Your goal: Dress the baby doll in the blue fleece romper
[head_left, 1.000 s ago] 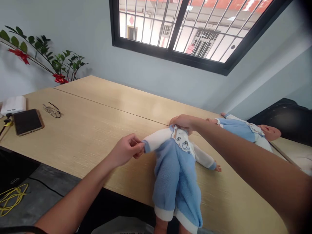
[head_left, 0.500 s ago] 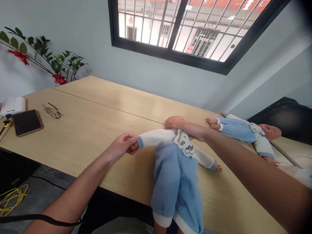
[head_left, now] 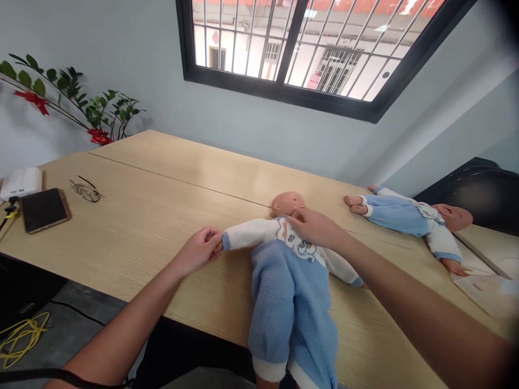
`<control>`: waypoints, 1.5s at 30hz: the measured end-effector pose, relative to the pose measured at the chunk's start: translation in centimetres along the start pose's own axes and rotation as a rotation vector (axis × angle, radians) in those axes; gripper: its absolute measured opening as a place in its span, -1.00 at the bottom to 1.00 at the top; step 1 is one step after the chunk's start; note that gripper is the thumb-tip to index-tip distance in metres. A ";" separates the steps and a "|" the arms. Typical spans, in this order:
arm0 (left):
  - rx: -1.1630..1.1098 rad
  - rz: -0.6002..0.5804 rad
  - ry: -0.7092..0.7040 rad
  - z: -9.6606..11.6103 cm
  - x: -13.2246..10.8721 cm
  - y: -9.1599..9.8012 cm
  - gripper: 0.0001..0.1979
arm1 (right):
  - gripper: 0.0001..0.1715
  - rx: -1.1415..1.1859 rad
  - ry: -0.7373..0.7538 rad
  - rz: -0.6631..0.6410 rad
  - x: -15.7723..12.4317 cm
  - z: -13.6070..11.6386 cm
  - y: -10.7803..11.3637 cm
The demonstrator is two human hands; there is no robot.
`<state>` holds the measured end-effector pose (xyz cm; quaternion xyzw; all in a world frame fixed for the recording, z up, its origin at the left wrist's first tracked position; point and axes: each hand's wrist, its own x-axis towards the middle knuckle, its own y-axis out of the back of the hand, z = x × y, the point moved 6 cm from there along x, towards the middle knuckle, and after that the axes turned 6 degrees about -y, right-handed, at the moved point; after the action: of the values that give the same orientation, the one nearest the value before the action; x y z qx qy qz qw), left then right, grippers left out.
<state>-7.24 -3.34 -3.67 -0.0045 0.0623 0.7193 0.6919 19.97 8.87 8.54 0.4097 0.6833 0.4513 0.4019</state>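
A baby doll (head_left: 273,281) in a blue and white fleece outfit lies on its back, its legs hanging over the table's near edge. Its bib carries an animal face. My left hand (head_left: 200,248) is closed around the doll's small hand, stretching that white sleeve (head_left: 249,233) out sideways. At the doll's neck, just below its head (head_left: 287,203), my right hand (head_left: 318,224) has its fingers bent and pinched at the collar. That hand hides part of the chin and neckline. The doll's other arm (head_left: 340,266) lies out on the tabletop, partly behind my right forearm.
A second doll (head_left: 399,216) in similar clothes lies at the right on the wooden table (head_left: 162,210). Glasses (head_left: 86,190), a phone (head_left: 45,209) and a white power bank (head_left: 22,182) sit at the left. A black chair (head_left: 478,194) stands at the far right.
My right hand has shifted from beside the doll's head down to its collar, and the doll's face is now more visible. My left hand keeps hold of the doll's hand.
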 end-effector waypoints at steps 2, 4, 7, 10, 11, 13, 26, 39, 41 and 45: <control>0.197 0.009 -0.068 0.7 -0.2 0.0 -0.56 | -0.62 0.016 0.180 0.200 -2.1 -0.8 0.1; 0.419 -0.001 -0.150 1.6 -0.4 -0.3 -0.56 | -0.55 0.017 0.360 0.262 -4.8 -1.5 -1.0; 0.635 -0.026 -0.207 2.2 0.2 -1.1 -0.59 | -0.42 -0.043 0.464 0.226 -7.8 -1.5 -3.8; 0.766 0.011 -0.220 2.2 2.0 -0.9 -0.60 | -0.38 -0.071 0.469 0.242 -8.0 -1.0 -5.9; 0.802 0.022 -0.226 2.2 2.7 -0.7 -0.59 | -0.40 -0.061 0.473 0.260 -7.5 -0.9 -6.2; 0.864 0.028 -0.223 2.1 4.3 -0.4 -0.60 | -0.44 -0.024 0.496 0.290 -5.8 -0.5 -6.6; 0.899 -0.097 -0.480 2.2 3.3 -6.5 -0.73 | -0.51 0.043 0.717 0.428 -6.3 -2.4 -5.0; 0.684 -0.217 -0.466 2.2 7.3 -8.9 -0.79 | -0.74 -0.418 1.168 0.297 -16.8 -8.2 -12.8; 0.630 -0.348 -0.479 2.0 7.2 -9.2 -0.81 | -0.82 -0.398 1.181 0.296 -16.8 -8.4 -11.9; 0.573 -0.515 -0.413 1.4 7.3 -9.2 -0.90 | -0.85 -0.301 1.171 0.370 -17.3 -8.1 -9.6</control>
<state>1.77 4.35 -3.69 0.3159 0.1165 0.4628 0.8200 16.54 -11.84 4.76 0.1451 0.6368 0.7540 -0.0701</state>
